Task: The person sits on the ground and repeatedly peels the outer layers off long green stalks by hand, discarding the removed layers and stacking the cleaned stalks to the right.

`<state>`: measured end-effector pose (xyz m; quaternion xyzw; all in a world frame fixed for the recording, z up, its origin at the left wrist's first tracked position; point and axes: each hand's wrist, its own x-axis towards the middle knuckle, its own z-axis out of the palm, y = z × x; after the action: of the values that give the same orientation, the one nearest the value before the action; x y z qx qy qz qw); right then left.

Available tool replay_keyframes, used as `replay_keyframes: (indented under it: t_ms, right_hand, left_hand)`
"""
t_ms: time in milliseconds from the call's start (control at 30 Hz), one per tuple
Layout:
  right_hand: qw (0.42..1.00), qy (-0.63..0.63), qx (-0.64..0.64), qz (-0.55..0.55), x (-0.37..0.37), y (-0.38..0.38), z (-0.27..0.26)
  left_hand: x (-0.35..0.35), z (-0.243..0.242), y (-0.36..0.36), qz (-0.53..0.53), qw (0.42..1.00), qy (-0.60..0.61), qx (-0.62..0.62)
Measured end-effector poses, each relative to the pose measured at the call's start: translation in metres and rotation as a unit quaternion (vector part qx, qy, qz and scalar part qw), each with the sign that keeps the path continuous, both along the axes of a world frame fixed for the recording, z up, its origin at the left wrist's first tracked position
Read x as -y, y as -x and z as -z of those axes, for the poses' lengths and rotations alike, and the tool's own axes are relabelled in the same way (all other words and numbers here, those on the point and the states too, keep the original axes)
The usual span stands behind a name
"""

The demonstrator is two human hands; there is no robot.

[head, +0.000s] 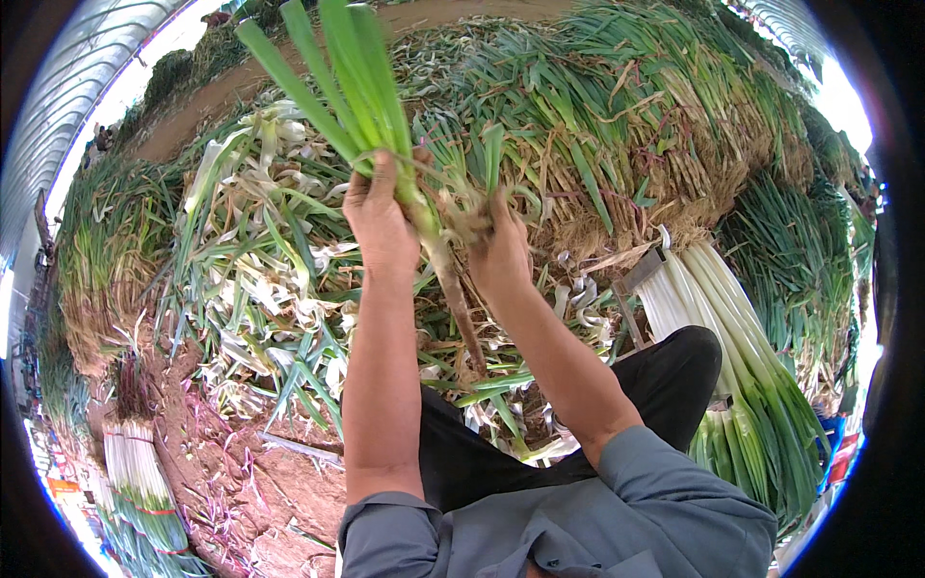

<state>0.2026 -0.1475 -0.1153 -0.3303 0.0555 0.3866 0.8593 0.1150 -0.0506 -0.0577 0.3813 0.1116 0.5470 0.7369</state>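
Up in front of me, my left hand [383, 220] grips a large Welsh onion or leek [444, 271] just below its leaves. Its green tops, cut blunt at the ends, point up and away. The brownish, unpeeled lower stalk slants down toward my knees. Close to its right side, my right hand [502, 249] pinches withered outer leaves [462, 213], somewhat blurred. Whether these strips are still attached to the stalk I cannot tell. Below both hands lies a heap of stripped leaves and peelings [289, 289].
Peeled white stalks [712, 303] lie on a metal stand [639, 271] by my right knee. Unpeeled stalks with roots [672, 137] are piled ahead on the right. Bound bundles [141, 469] rest at the lower left, near reddish soil [246, 498] strewn with purple scraps.
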Motion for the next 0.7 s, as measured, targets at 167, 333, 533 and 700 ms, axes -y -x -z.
replay_keyframes:
  t_ms: [167,333,533,700]
  right_hand:
    - [0.788,0.244,0.543,-0.157,0.091,-0.002,0.113]
    - [0.682,0.421,0.574,-0.167,0.139,-0.035,0.166]
    - [0.690,0.285,0.664,-0.051,0.100,-0.016,0.073]
    - [0.719,0.250,0.641,-0.099,0.046,0.019,0.036]
  left_hand:
    - [0.001,0.000,0.001,-0.020,0.998,0.058,0.002]
    - [-0.010,-0.010,0.019,-0.055,0.997,0.028,-0.035]
    - [-0.010,-0.012,0.018,0.042,0.994,0.091,0.045]
    - [-0.010,-0.004,0.006,0.064,0.993,0.094,0.018]
